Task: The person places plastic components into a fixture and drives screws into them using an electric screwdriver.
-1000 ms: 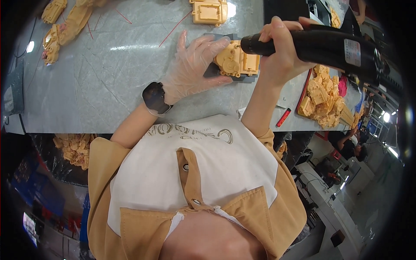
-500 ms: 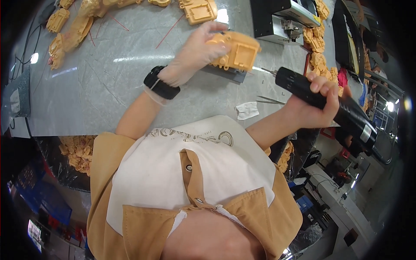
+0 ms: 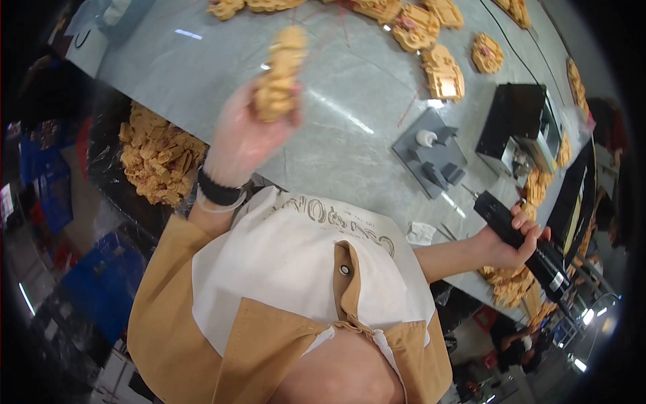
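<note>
My gloved left hand (image 3: pixel 245 138) is closed on a yellow plastic housing (image 3: pixel 281 74), blurred by motion and tilted on edge over the left part of the table. In my right hand (image 3: pixel 521 242) is a black electric screwdriver (image 3: pixel 501 219), its bit pointing up and left toward a grey fixture (image 3: pixel 431 153). That fixture stands on the table with upright posts and a round white piece on it, and no housing sits in it. A white scrap (image 3: pixel 421 233) and tweezers (image 3: pixel 446 232) lie near the table's front edge.
Several yellow housings (image 3: pixel 444 74) lie along the far side of the table (image 3: pixel 343 155). A black and silver machine (image 3: pixel 518 128) stands right of the fixture. At the left, below the table edge, a black-lined bin (image 3: pixel 161 158) holds a heap of yellow parts. More parts lie at the right.
My left hand has carried the yellow housing off the grey fixture and away to the left. The screwdriver remains in my right hand, and the view has turned leftward.
</note>
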A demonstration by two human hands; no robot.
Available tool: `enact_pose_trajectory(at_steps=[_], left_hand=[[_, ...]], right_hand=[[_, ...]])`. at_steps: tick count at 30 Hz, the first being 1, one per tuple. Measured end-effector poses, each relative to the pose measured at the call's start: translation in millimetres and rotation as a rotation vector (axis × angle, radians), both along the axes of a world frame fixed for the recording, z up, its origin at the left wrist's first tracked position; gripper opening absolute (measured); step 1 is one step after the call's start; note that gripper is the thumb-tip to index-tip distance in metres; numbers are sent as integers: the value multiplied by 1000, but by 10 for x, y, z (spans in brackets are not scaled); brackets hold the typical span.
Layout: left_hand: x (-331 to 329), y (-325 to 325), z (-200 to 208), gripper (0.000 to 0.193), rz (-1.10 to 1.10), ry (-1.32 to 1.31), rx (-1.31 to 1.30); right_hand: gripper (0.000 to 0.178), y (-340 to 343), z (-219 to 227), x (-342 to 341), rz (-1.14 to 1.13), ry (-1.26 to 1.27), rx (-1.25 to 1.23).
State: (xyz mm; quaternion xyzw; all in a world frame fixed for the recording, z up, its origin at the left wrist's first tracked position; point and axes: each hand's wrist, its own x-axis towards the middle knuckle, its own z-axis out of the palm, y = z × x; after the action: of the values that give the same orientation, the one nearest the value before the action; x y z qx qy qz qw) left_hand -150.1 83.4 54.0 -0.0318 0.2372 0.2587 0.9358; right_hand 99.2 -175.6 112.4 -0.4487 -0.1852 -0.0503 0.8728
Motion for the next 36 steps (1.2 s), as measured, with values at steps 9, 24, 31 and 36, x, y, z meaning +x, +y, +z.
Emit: enact_pose_trajectory(at_steps=[9,24,31,36], left_hand=[[-1702,293,-112,61,978,581,202],[248,1694,-167,36,499,799,1287],[1781,-504,-14,40,-629,154,2317],[1995,-767,-189,42,-344,431,2668]], right_hand=[[28,-94,-147,52,-60,151,-13],[22,-551,-50,-122,-343,176,-82],[31,-672,-83,-50,-387,211,-44],[32,-731,-55,-121,-350,194,-28]])
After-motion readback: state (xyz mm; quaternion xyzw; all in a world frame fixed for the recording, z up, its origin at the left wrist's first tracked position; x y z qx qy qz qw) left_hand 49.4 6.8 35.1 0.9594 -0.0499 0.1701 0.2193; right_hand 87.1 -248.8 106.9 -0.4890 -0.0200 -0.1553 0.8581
